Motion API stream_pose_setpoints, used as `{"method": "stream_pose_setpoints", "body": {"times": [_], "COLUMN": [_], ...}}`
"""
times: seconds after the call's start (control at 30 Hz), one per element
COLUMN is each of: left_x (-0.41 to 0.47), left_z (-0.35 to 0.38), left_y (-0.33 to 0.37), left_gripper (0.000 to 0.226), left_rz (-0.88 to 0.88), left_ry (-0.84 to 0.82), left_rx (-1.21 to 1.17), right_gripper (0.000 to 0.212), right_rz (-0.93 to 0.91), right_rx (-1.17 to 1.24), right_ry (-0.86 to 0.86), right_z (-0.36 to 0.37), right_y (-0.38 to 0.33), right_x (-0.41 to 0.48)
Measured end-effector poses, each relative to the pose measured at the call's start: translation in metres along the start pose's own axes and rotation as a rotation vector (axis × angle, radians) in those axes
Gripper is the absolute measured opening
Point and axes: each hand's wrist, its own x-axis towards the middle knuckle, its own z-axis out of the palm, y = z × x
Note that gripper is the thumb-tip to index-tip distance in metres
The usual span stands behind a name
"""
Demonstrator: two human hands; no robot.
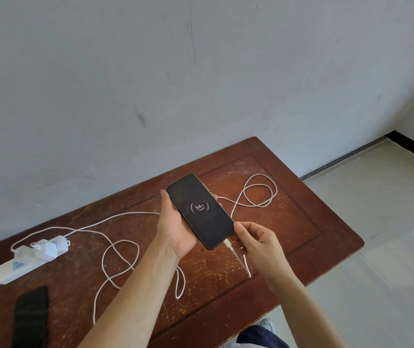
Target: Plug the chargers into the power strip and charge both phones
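The left hand [175, 229] holds a black phone [200, 210] from below, above the middle of the brown wooden table [301, 222]. The palm is under the phone, the thumb lies along its left edge and the fingertips [216, 197] show at its right edge, so the fingers are closed around the body. The screen is lit and shows a ring with 54 % inside (the small text under the number is too small to read).

A white plug [228, 244] sits in the near end of this phone, and its white cable [244, 264] hangs down from there. The right hand [258, 244] is just beside that end of the phone. Its thumb and forefinger are pinched close together at the near right corner of the phone, the other fingers curled; I cannot tell if they grip the phone or only touch it.

To the left of the held phone, a white power strip [17, 267] lies on the table, with two white chargers [44, 248] plugged in it. More white cable [258, 192] makes loops on the table, to the right of the phone and also below it. A second black phone [30, 317] lies flat on the table, near the strip, on its near side.
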Motion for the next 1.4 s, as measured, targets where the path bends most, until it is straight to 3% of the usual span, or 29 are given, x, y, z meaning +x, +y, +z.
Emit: {"method": "stream_pose_setpoints", "body": {"times": [0.13,0.23,0.3,0.4,0.5,0.63,0.97,1.13,1.27,1.4], "left_x": [0.010,0.020,0.028,0.042,0.056,0.073,0.095,0.084,0.072,0.059], "left_z": [-0.023,-0.043,-0.057,-0.074,-0.089,-0.099,-0.104,-0.105,-0.102,-0.100], "left_y": [-0.015,-0.030,-0.039,-0.050,-0.059,-0.068,-0.077,-0.070,-0.069,-0.070], "left_gripper": [0.062,0.050,0.047,0.042,0.036,0.029,0.012,0.024,0.054,0.064], "left_rz": [-0.001,-0.015,-0.038,-0.065,-0.088,-0.135,-0.152,-0.176,-0.190,-0.170], "left_ry": [0.098,0.178,0.230,0.270,0.339,0.419,0.494,0.448,0.426,0.368], "left_rx": [0.036,0.063,0.100,0.197,0.233,0.303,0.451,0.487,0.577,0.710], "right_gripper": [0.029,0.046,0.062,0.053,0.025,0.006,0.015,0.012,0.012,0.013], "right_rz": [0.110,0.204,0.274,0.330,0.312,0.275,0.252,0.268,0.266,0.286], "right_rx": [-0.083,-0.490,-0.719,-0.879,-0.818,-0.780,-0.774,-0.737,-0.735,-0.744], "right_ry": [0.067,0.196,0.165,0.093,0.120,0.160,0.302,0.317,0.326,0.299], "right_z": [0.000,0.000,0.000,0.001,-0.003,-0.013,-0.046,-0.048,-0.047,-0.048], "right_y": [0.038,0.077,0.102,0.133,0.148,0.146,0.148,0.152,0.151,0.149], "right_x": [0.018,0.033,0.035,0.032,0.033,0.043,0.067,0.069,0.068,0.067]}}
